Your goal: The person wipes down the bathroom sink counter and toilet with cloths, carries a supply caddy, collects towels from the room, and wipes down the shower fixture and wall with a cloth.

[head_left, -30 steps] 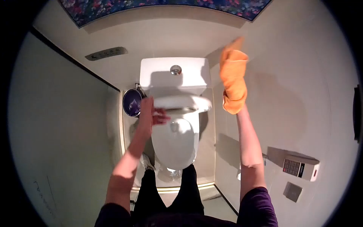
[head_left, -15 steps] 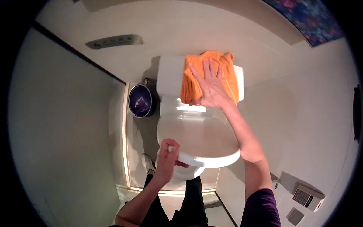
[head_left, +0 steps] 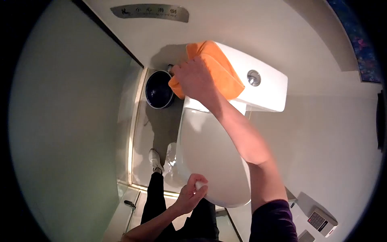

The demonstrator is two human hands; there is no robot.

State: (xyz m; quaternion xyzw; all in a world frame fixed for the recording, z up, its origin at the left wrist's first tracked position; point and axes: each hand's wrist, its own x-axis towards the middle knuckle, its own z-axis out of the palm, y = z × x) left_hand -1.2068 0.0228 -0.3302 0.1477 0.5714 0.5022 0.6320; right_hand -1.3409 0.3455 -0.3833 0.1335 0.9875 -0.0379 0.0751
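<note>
An orange cloth point(head_left: 223, 78) lies over the left part of the white toilet tank point(head_left: 268, 86) and hangs over its left end. My right hand point(head_left: 196, 80) presses on the cloth at that end, its fingers bent round it and partly hidden. Lower down, my left hand point(head_left: 191, 195) is closed at the near left edge of the raised toilet lid point(head_left: 213, 157). A small white part shows between its thumb and fingers, seemingly the lid's edge. The round metal flush button point(head_left: 254, 78) is uncovered on the tank top.
A dark blue bucket point(head_left: 159, 89) stands on the floor left of the toilet. Frosted glass point(head_left: 72, 133) rises on the left. A sign point(head_left: 150, 13) is on the wall behind. A control panel point(head_left: 321, 222) is on the right wall. My white shoe point(head_left: 155, 159) is beside the toilet.
My right hand has slid left along the tank with the cloth, its flat fingers now bent over the end. The flush button has come into sight. The camera view has turned.
</note>
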